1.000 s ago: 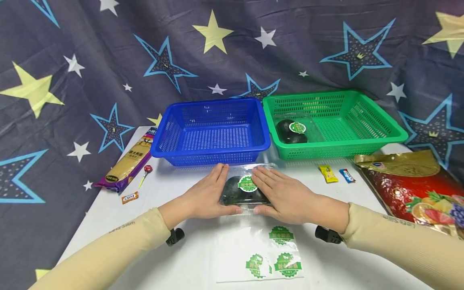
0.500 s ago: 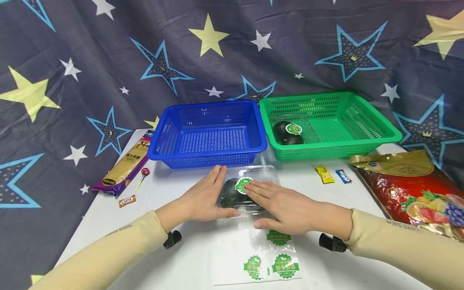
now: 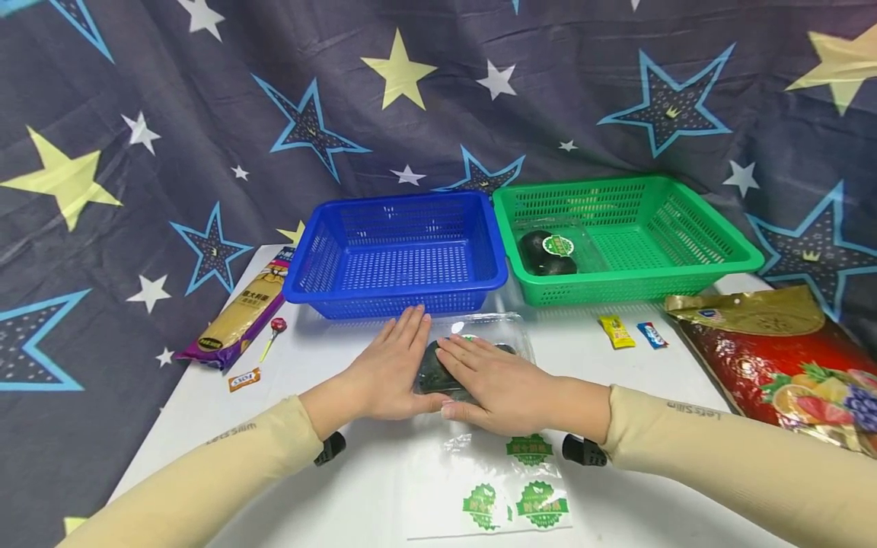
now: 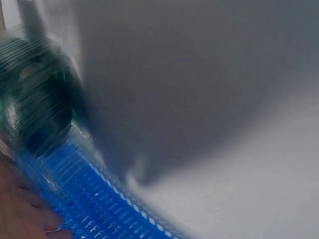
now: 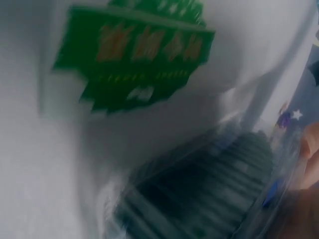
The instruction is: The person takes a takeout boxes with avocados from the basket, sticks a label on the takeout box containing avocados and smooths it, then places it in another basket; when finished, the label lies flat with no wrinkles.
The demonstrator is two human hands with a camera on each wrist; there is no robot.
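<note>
A clear plastic box (image 3: 515,335) with dark, rounded contents lies on the white table in front of the blue basket. Along its left side rests my left hand (image 3: 384,377), fingers straight and thumb at the near edge. My right hand (image 3: 503,384) lies across the lid with fingers extended, covering most of the round green-and-white sticker (image 3: 469,336) there. Both thumbs nearly meet at the front. Nearer to me lies a sheet of green stickers (image 3: 438,495). The right wrist view shows one sheet sticker (image 5: 144,55) close up, above the ribbed box, blurred.
Behind stand a blue basket (image 3: 393,297) and a green basket (image 3: 637,288), the green one holding a similar stickered box (image 3: 548,255). A noodle packet (image 3: 240,312), lollipop (image 3: 277,326) and orange sweet (image 3: 244,379) lie left. Yellow (image 3: 617,332) and blue (image 3: 652,335) sweets and a red-gold bag (image 3: 774,358) lie right.
My right hand slid from the box's right part, first drawing back a little, then moving left over the sticker. My left hand stayed at the left side.
</note>
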